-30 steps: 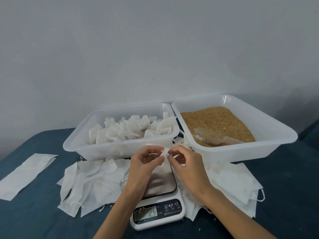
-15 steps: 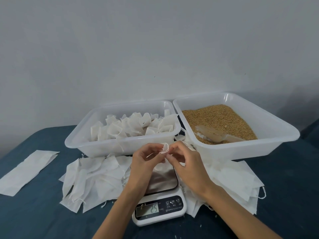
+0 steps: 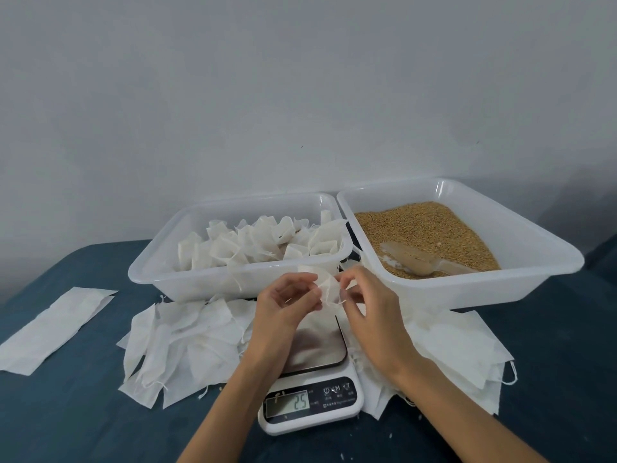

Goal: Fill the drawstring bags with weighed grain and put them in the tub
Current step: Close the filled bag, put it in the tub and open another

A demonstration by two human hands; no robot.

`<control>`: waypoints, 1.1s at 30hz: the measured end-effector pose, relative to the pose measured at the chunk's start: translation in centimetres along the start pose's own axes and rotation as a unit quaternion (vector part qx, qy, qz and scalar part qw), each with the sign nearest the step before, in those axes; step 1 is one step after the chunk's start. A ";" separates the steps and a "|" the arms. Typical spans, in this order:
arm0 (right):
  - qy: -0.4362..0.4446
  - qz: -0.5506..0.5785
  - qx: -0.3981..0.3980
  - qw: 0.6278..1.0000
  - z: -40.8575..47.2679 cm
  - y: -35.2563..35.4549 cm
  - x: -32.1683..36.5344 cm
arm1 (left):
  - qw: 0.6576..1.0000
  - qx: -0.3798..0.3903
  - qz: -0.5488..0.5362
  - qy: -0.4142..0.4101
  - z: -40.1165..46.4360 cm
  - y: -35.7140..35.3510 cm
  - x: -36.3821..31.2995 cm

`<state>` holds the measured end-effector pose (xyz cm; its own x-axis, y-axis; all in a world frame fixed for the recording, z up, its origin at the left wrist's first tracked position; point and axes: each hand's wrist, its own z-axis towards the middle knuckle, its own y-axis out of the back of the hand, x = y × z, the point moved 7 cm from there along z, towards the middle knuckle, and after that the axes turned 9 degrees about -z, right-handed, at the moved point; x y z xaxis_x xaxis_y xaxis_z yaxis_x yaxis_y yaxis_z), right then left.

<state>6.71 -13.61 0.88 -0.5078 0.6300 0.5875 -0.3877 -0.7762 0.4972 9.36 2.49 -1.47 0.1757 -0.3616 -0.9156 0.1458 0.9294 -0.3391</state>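
Note:
Over the scale (image 3: pixel 310 394) my left hand (image 3: pixel 283 307) and my right hand (image 3: pixel 369 309) both pinch the top of a small white drawstring bag (image 3: pixel 322 282). The bag's lower part sits behind my fingers above the steel pan. The display reads 25. Behind at the left stands a clear tub (image 3: pixel 187 282) holding several filled white bags (image 3: pixel 263 242). At the right a second clear tub (image 3: pixel 500 285) holds brown grain (image 3: pixel 424 228) with a scoop (image 3: pixel 414 259) lying in it.
Flat empty bags lie in a heap left of the scale (image 3: pixel 180 349) and in another heap to its right (image 3: pixel 450 352). A long white strip (image 3: pixel 53 329) lies at the far left on the dark blue cloth (image 3: pixel 83 422). A grey wall stands behind.
My hands have stayed above the scale while working the bag's string. The bag's white top now stands up between my fingertips. The reading is still 25.

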 end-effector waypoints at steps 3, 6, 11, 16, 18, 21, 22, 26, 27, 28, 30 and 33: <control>0.057 -0.026 -0.008 0.998 -0.2 -0.2 0.6 | 1.000 0.003 -0.005 0.001 -0.2 -0.3 0.1; -0.002 0.007 0.012 1.000 -0.3 -0.5 -0.3 | 1.000 -0.007 -0.006 -0.005 -0.1 -0.2 0.0; -0.123 0.184 0.078 0.972 -0.4 -1.0 -0.5 | 0.999 0.046 0.025 0.000 -0.6 -1.2 -0.2; -0.150 0.215 0.001 0.965 0.5 0.6 -1.7 | 0.982 -0.092 0.131 -0.098 -0.3 0.9 -1.8; -0.144 0.250 0.004 0.958 0.7 0.8 -1.6 | 0.985 -0.101 0.124 -0.071 -0.2 1.3 -1.6; -0.112 0.217 0.005 0.970 0.6 0.9 -0.9 | 0.996 -0.050 0.069 -0.004 -0.1 0.6 -0.6; -0.099 0.176 -0.011 0.979 0.6 1.1 -0.8 | 0.997 -0.037 0.063 -0.007 -0.2 0.4 -0.5; -0.087 0.077 -0.069 0.991 0.5 2.0 -0.6 | 0.998 -0.039 0.039 -0.044 -0.4 0.4 -1.2; -0.093 0.091 -0.060 0.990 0.4 1.9 -0.7 | 0.997 -0.041 0.042 -0.054 -0.4 0.4 -1.4; -0.101 0.116 -0.046 0.987 0.4 1.6 -0.7 | 0.996 -0.042 0.047 -0.062 -0.5 0.3 -1.6; -0.121 0.172 -0.027 0.977 0.2 1.2 -0.9 | 0.995 -0.043 0.051 -0.070 -0.6 0.1 -1.8; -0.130 0.197 -0.031 0.971 0.1 1.3 -1.0 | 0.995 -0.034 0.059 -0.072 -0.7 -0.1 -1.6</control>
<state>6.83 -15.27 1.01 -0.4182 0.2618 0.8698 -0.2525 -0.9533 0.1655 8.42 3.06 -0.10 0.3266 -0.2522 -0.9109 0.0513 0.9670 -0.2494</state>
